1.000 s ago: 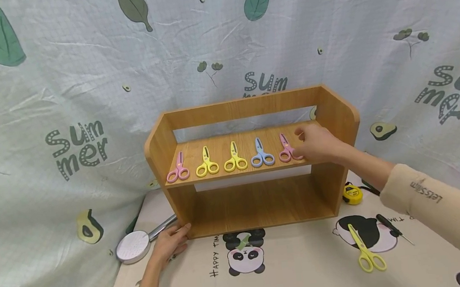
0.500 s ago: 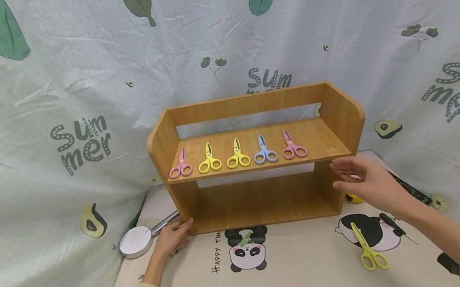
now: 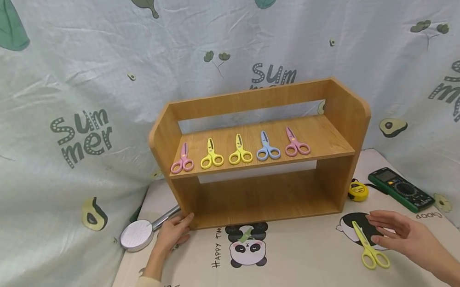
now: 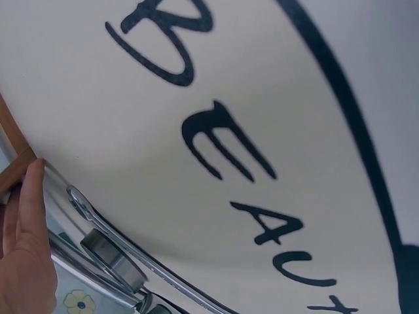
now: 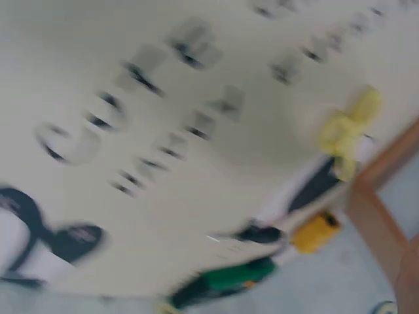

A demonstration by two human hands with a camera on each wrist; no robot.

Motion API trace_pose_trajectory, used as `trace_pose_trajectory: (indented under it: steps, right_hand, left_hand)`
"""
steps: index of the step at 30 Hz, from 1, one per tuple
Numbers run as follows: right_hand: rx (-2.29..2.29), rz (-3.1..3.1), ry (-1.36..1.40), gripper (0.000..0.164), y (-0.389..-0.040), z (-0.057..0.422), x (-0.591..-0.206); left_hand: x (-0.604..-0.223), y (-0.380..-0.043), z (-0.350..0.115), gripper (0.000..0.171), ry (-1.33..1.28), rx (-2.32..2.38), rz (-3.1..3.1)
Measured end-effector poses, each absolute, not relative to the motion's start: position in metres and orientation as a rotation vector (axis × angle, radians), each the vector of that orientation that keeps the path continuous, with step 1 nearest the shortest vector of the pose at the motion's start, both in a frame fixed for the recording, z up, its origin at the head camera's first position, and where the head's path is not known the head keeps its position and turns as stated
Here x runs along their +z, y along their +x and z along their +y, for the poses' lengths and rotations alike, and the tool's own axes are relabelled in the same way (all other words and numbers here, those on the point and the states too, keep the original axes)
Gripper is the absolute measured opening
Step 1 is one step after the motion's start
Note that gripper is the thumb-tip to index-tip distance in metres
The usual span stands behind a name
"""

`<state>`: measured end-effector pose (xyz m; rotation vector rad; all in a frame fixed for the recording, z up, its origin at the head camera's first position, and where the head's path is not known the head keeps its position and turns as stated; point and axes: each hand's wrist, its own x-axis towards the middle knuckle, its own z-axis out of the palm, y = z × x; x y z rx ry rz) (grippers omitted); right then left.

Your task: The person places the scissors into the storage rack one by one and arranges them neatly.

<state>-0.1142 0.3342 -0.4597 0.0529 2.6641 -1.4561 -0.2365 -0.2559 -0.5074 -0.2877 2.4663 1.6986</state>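
Note:
My left hand rests at the lower left corner of a two-tier wooden shelf; in the left wrist view its fairly straight fingers touch the wood. Over the table on the right hovers my right hand, empty, fingers loosely bent. Just left of its fingertips lie yellow scissors, blurred in the right wrist view. Along the upper tier stand out pink scissors, two yellow pairs, blue scissors and pink scissors, in a row, blades pointing back.
Right of the shelf lie a yellow tape measure and a green multimeter. A dark screwdriver shows in the right wrist view. Left of the shelf is a shower head with a chrome handle, beside a metal wrench. A printed curtain hangs behind.
My right hand has left the rightmost pink scissors on the upper tier and moved down and right to beside the yellow scissors on the table. The left hand stays at the shelf corner.

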Motion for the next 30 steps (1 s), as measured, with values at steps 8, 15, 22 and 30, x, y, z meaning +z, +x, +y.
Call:
trace_pose_trajectory:
  steps: [8,15,22,30]
  right_hand:
    - [-1.335,2.575,0.262,0.098,-0.110,0.357,-0.506]
    - [-1.353,2.497,0.311,0.099,-0.108,0.359,-0.531]
    - [-1.259,2.534,0.310,0.095,-0.111,0.349,-0.542]
    - [-1.179,2.612,0.277,0.088,-0.115,0.338,-0.545]
  left_hand:
    - [-0.507,-0.239,-0.255,0.078,-0.273,1.698,2.480]
    - [-0.508,-0.236,-0.255,0.079,-0.278,1.702,2.475]
    - [-0.508,-0.236,-0.255,0.077,-0.287,1.688,2.484]
    - [-0.509,-0.235,-0.255,0.075,-0.282,1.689,2.486]
